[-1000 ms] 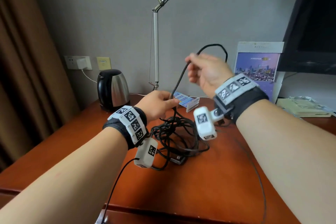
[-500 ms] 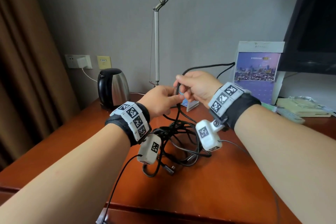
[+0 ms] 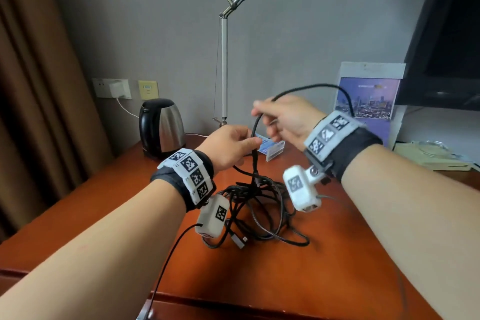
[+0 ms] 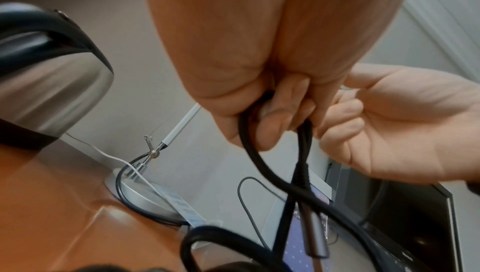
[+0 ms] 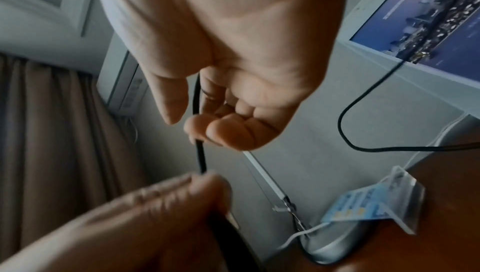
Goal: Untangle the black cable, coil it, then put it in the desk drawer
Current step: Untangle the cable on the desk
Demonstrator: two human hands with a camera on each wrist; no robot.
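A tangled black cable (image 3: 255, 205) lies heaped on the wooden desk (image 3: 298, 280), with a metal plug end (image 3: 239, 241) at its front. My left hand (image 3: 233, 145) grips strands of it above the heap; the left wrist view shows its fingers (image 4: 275, 112) curled round a loop of the cable (image 4: 249, 153). My right hand (image 3: 283, 118) is a little higher and to the right, with the cable (image 5: 200, 153) running between thumb and curled fingers (image 5: 226, 130). From there the cable arcs up and right (image 3: 311, 87) behind my wrist.
A steel kettle (image 3: 161, 127) stands at the back left, a desk lamp's pole (image 3: 224, 67) behind my hands. A small acrylic card stand (image 3: 272, 148) sits just beyond them. A purple framed card (image 3: 367, 99) and a dark screen (image 3: 446, 34) are at the right.
My right hand rose from beside the left hand and drew a stretch of cable upward; the free loop now arcs higher to the right. The left hand kept its grip.
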